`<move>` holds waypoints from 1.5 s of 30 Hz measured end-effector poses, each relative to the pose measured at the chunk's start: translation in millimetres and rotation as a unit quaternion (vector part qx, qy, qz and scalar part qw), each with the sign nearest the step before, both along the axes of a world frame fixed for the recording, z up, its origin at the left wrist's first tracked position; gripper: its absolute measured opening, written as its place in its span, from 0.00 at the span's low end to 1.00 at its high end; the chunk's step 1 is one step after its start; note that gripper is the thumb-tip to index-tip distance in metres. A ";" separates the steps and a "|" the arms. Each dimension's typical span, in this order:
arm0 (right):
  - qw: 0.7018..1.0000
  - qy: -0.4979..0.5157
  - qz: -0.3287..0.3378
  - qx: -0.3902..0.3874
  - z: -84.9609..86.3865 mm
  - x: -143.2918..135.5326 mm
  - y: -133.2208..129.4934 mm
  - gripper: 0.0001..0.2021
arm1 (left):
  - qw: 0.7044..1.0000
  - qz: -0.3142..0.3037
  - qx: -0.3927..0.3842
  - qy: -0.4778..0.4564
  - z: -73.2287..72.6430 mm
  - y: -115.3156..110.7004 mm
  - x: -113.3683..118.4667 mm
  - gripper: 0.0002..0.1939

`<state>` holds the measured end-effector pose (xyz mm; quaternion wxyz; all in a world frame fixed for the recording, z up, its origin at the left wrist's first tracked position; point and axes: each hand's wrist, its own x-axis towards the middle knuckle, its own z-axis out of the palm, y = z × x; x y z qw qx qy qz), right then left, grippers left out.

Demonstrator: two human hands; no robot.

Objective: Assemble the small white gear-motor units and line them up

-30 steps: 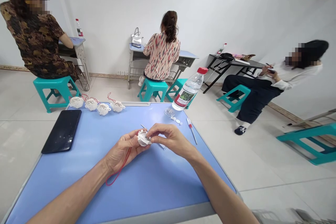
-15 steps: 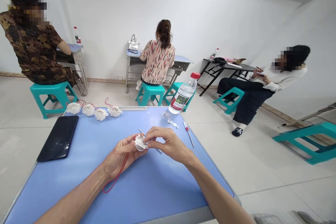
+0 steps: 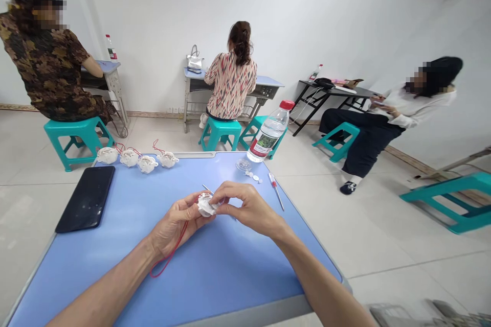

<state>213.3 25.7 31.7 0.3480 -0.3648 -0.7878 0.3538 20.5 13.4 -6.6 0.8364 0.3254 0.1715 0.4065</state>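
Over the middle of the blue desk (image 3: 126,260), my left hand (image 3: 178,225) is closed round a small round white plastic housing (image 3: 206,205). A red cord (image 3: 174,253) hangs in a loop from that hand. My right hand (image 3: 245,207) has its thumb and fingers bent onto the housing's right side; whether a tiny part sits between the fingertips cannot be made out. Under the hands lies a thin metal rod (image 3: 207,188), partly hidden. Several similar white housings (image 3: 148,164) with red cords stand along the far left edge.
A black phone (image 3: 86,198) lies on the left. Toward the far right are a water bottle (image 3: 270,133), a clear small dish (image 3: 243,165), small white round pieces (image 3: 255,178) and a screwdriver (image 3: 276,191). Several people sit on teal stools (image 3: 220,130) beyond the desk.
The view has shifted slightly. My hands keep nearly the same grip on the white housing, which seems turned a little.
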 end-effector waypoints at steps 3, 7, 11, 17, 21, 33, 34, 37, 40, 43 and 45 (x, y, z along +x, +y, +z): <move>1.000 -0.004 0.000 0.011 -1.8 0.4 0.6 0.03 | 1.000 0.000 0.008 0.003 1.1 0.1 0.8 0.16; 1.000 -0.013 -0.005 0.027 -2.8 0.7 0.8 0.04 | 1.000 -0.001 0.013 0.000 0.5 0.1 1.2 0.15; 0.999 -0.021 -0.010 0.043 -1.8 0.9 0.6 0.04 | 1.000 -0.005 0.013 -0.004 -0.4 0.0 0.9 0.16; 0.998 -0.027 0.003 0.052 -1.8 3.2 1.2 0.06 | 1.000 -0.006 0.011 -0.001 0.1 -0.1 0.2 0.18; 0.997 -0.039 0.018 0.065 0.1 7.0 1.2 0.06 | 1.000 -0.005 -0.004 -0.003 -1.9 1.2 -0.5 0.20; 0.996 -0.051 0.008 0.067 1.5 7.1 -0.5 0.06 | 1.000 -0.001 -0.015 -0.006 -4.7 1.3 -1.5 0.21; 0.996 -0.055 0.008 0.071 1.5 7.0 -0.5 0.06 | 1.000 -0.001 -0.014 -0.004 -4.8 1.2 -1.3 0.20; 0.994 -0.061 0.011 0.088 1.5 7.2 -0.2 0.06 | 1.000 -0.001 -0.011 -0.006 -4.8 1.2 -0.7 0.20; 0.994 -0.057 0.015 0.095 1.2 7.6 0.2 0.06 | 1.000 -0.005 -0.010 -0.013 -4.7 1.8 -0.5 0.20; 0.995 -0.046 0.018 0.085 0.8 8.0 0.1 0.07 | 1.000 -0.007 -0.010 -0.017 -5.4 2.4 -1.0 0.21; 0.995 -0.047 0.020 0.090 0.3 7.9 0.0 0.06 | 1.000 -0.007 -0.008 -0.017 -6.4 2.9 -1.5 0.22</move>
